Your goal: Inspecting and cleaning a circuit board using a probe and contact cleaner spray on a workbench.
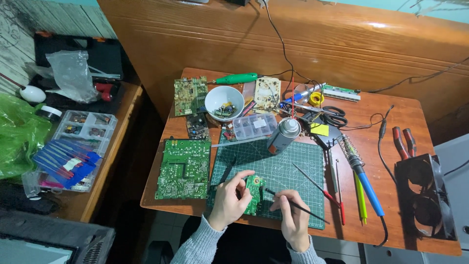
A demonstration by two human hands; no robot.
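My left hand (228, 200) grips a small green circuit board (253, 194) and holds it upright on the dark green cutting mat (283, 166) near the table's front edge. My right hand (292, 214) pinches a thin black brush-like tool (298, 206). Its tip points left, close to the small board's right side. Both grey sleeves come up from the bottom of the view.
A large green circuit board (184, 168) lies left of the mat. Behind it stand a spray can (283, 135), a white bowl of parts (224, 101), a clear parts box (254, 126) and more boards. A soldering iron (361, 176), screwdrivers, scissors and a black fan (423, 195) lie right.
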